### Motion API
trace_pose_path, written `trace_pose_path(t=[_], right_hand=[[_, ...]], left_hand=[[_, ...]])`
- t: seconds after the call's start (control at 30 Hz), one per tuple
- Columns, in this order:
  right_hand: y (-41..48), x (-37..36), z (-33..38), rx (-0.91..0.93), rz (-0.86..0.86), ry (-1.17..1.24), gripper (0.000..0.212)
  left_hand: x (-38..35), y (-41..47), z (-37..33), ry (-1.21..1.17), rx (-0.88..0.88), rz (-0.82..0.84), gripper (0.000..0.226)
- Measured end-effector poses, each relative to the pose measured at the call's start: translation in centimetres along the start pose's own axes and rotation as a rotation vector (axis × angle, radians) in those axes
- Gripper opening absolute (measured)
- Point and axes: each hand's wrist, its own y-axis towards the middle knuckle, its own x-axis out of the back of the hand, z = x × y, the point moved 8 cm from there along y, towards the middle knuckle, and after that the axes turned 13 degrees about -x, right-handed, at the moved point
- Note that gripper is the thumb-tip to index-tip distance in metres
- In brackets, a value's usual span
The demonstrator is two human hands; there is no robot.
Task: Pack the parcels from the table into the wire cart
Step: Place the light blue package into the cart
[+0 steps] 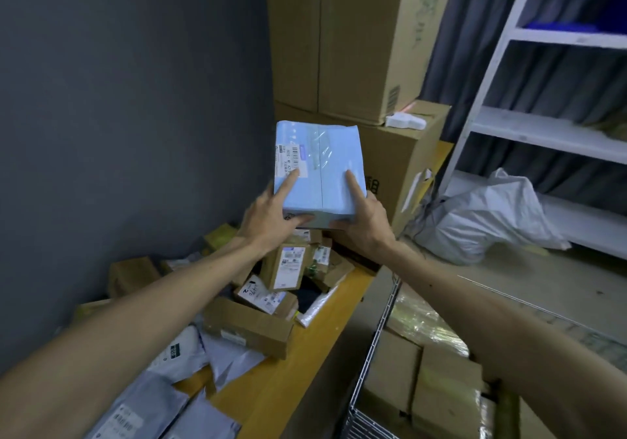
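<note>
A light blue parcel (320, 170) with a barcode label is held up in the air above the far end of the yellow table (288, 367). My left hand (271, 218) grips its lower left corner, thumb on top near the label. My right hand (364, 221) grips its lower right corner, thumb on the top face. Below lies a heap of brown cardboard parcels (258, 326) and grey mailer bags (176, 364) on the table. The wire cart (373, 353) stands at the table's right edge and holds brown boxes (444, 391).
Large stacked cardboard boxes (359, 41) rise behind the table against the dark wall. A white metal shelf (529, 126) stands at the right, with a grey sack (488, 221) on the floor before it.
</note>
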Motion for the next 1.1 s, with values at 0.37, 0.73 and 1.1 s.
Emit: trace_pose_path(t=[0.37, 0.73, 1.1], right_hand=[[-5.2, 9.8, -16.0, 0.001, -0.083, -0.046, 0.110], [-11.1, 16.8, -31.3, -0.257, -0.118, 0.015, 0.112], [-14.9, 19.0, -40.8, -0.545, -0.140, -0.063, 0.107]], left_hand=[[-13.4, 1.0, -13.9, -0.109, -0.029, 0.070, 0.091], [-26.3, 2.1, -24.9, -0.181, -0.110, 0.237, 0.094], [-37.1, 3.8, -29.7, -0.344, -0.234, 0.406, 0.093]])
